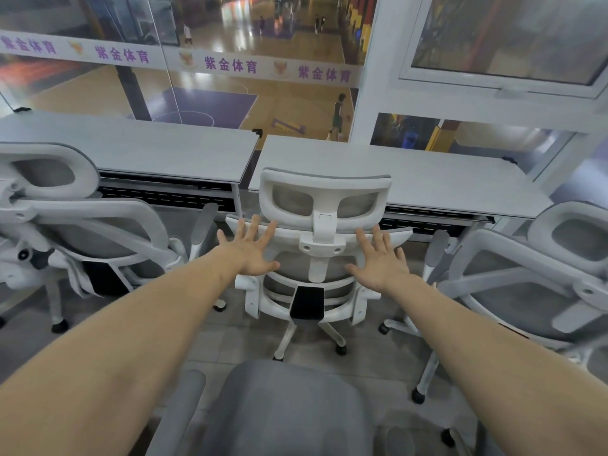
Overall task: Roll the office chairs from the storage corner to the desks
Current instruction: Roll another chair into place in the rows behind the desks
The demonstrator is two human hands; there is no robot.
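Both hands reached to the chair at the desk

In the frame centre, the left hand and right hand were spread open, gripping nothing, over the backrest of the middle chair facing the desk; pushing evenly on both sides should keep it straight.

White frame and pale grey mesh on the middle chair; black block low on its back, black casters beneath. Same white-and-grey scheme on the left chair and the right chair. Plain mid-grey fabric on the nearest seat. Light grey desk tops, faintly streaked (a wood-grain-like pattern), above black perforated trays. White banner strip with purple characters and orange-and-yellow emblems, repeated along its length. Tan court floor behind the glass, with purple painted zones and thin white lines. White window frames.
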